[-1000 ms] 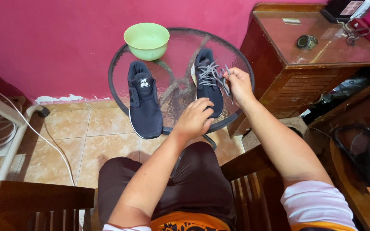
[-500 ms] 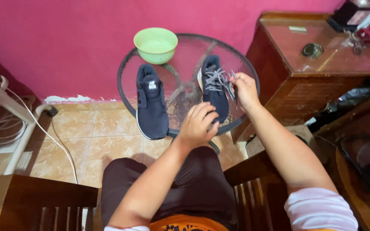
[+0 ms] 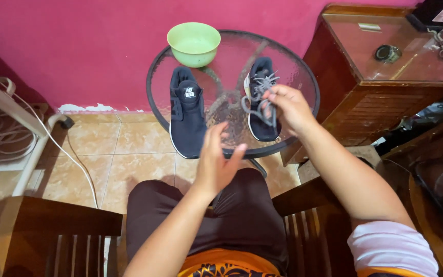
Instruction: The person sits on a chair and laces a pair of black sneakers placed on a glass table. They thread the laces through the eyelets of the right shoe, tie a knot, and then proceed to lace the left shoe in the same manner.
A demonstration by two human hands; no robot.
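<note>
Clearly we sit mid-lacing: right hand (image 3: 290, 105) pinches soft grey woven laces (image 3: 260, 105) of dark navy mesh right shoe (image 3: 260, 102) on round glass surface (image 3: 303, 82) — laces loose, untied. Left hand (image 3: 216, 161) open, empty, near edge. Matching navy left shoe (image 3: 186, 118) untouched beside smooth green plastic bowl (image 3: 194, 43).
</note>
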